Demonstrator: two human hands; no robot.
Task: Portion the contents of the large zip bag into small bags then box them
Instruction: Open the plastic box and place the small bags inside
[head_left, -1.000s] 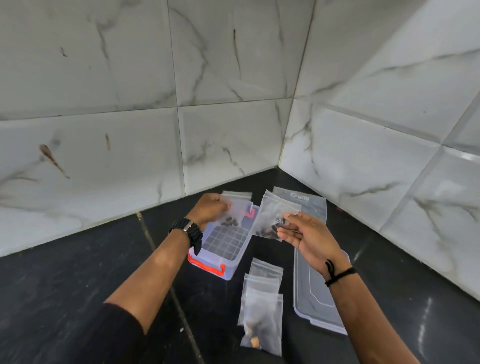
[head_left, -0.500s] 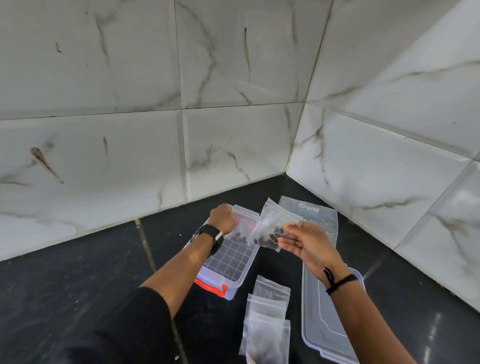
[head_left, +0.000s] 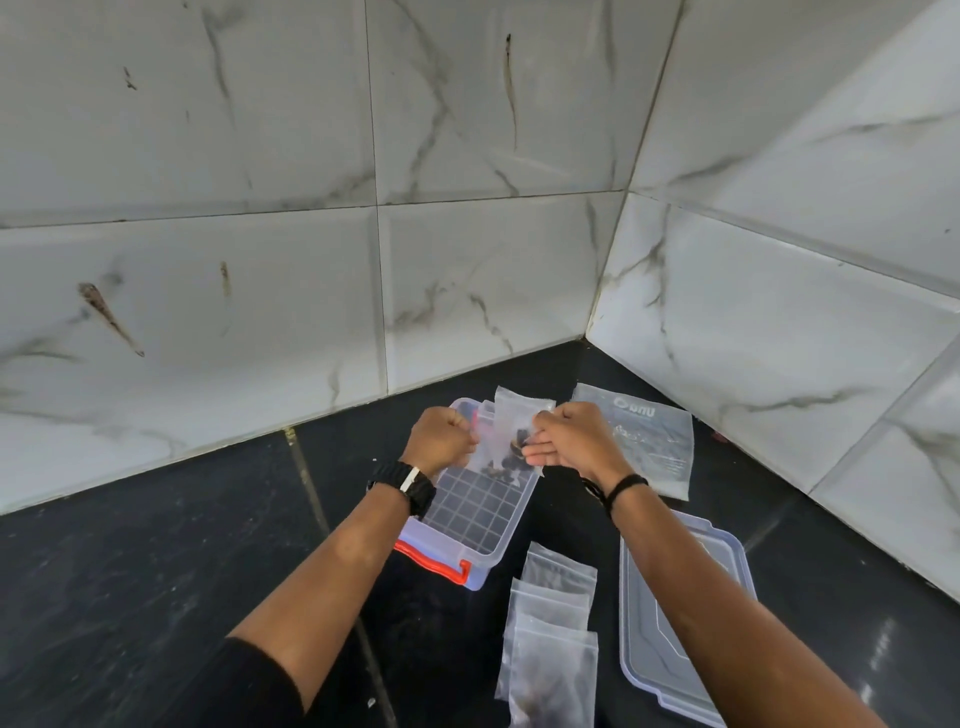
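Small clear zip bag (head_left: 511, 434) with dark bits, frame centre, over clear plastic box (head_left: 470, 519). Left hand (head_left: 440, 439) and right hand (head_left: 569, 439) grip: both pinching its edges.

Left hand (head_left: 441, 439) hides the near edge of the small bag (head_left: 511, 434); its dark contents are too blurred to name. Box (head_left: 467, 512) far end sits behind both hands. Lid (head_left: 685, 618) and stacked bags (head_left: 553, 649) run off the bottom edge.
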